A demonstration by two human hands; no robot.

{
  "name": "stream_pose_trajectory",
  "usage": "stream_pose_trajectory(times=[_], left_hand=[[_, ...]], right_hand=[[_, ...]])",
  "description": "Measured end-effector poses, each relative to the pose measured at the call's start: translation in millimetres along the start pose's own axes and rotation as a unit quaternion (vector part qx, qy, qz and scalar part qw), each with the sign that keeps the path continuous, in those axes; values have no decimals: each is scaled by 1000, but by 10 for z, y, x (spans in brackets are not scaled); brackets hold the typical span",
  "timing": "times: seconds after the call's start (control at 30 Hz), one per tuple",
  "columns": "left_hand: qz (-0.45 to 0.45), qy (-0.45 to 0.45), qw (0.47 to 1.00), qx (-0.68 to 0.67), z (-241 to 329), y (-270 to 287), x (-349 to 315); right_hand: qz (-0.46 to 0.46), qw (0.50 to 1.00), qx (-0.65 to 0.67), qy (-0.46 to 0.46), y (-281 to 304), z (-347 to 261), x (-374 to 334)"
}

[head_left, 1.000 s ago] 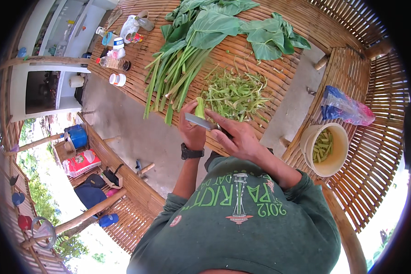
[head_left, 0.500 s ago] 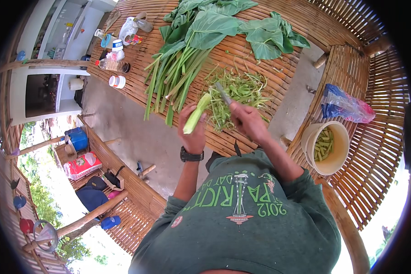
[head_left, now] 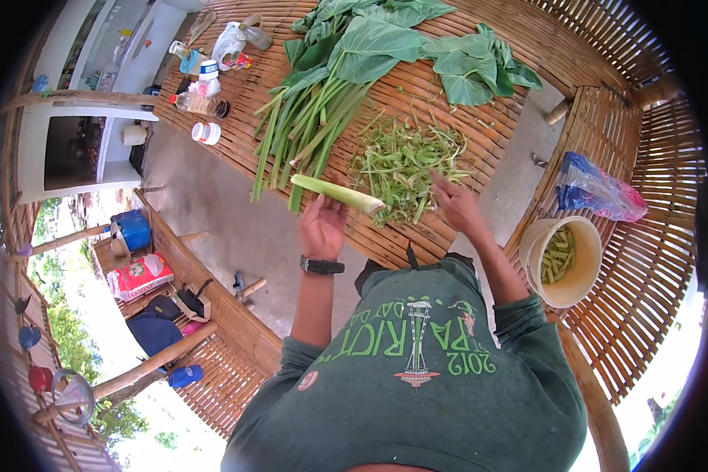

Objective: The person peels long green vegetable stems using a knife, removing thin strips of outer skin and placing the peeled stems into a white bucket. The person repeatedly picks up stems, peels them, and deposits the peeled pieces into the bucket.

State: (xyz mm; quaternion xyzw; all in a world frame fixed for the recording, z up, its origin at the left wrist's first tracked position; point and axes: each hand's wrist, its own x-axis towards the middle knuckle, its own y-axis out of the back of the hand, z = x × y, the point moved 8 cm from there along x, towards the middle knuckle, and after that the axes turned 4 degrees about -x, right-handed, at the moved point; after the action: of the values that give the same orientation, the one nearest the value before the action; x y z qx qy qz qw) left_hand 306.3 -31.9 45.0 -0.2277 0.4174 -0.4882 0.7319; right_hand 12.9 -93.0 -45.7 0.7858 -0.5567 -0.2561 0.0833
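Observation:
A peeled, pale green taro stalk (head_left: 337, 193) lies crosswise at the fingertips of my left hand (head_left: 323, 226), its cut end toward the right. My left fingers hold it from below, near the table's front edge. Over the right side of a heap of green peelings (head_left: 405, 157) is my right hand (head_left: 458, 206), closed, its index finger pointing forward. The knife in that hand is hard to make out against the peelings. Beyond my left hand lies a bundle of long taro stalks (head_left: 311, 130), with broad green leaves (head_left: 377, 49) at their far end.
The bamboo-slat table (head_left: 244, 149) carries bottles, including a dark-filled one (head_left: 200, 105), and a white jar (head_left: 206, 133) at left. On the right bench stand a cream bucket (head_left: 594, 267) with cut stalk pieces and a blue-and-pink plastic bag (head_left: 602, 189). Another bench (head_left: 236, 330) runs along the left.
The stalk has turned from upright-slanting to nearly level, and my left hand has moved slightly down beneath it. My right hand has shifted right, away from the stalk; the knife blade no longer shows clearly.

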Motion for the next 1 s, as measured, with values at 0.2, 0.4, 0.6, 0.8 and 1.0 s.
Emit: stream_pose_trajectory(times=[0.2,0.4,0.6,0.8,1.0], left_hand=[[-2,35,994,-101,-162,67,77],[2,60,998,-16,-194,435,186],[113,4,993,42,-58,534,150],[87,51,993,61,-171,1090,338],[2,13,957,289,-249,734,125]], right_hand=[[-83,986,-146,7,-284,-615,-239],[-117,992,13,38,-445,-925,-413],[-25,999,20,-13,-405,-1134,-733],[-121,972,42,-199,-819,-598,-801],[-52,995,-41,-77,-855,-412,-966]])
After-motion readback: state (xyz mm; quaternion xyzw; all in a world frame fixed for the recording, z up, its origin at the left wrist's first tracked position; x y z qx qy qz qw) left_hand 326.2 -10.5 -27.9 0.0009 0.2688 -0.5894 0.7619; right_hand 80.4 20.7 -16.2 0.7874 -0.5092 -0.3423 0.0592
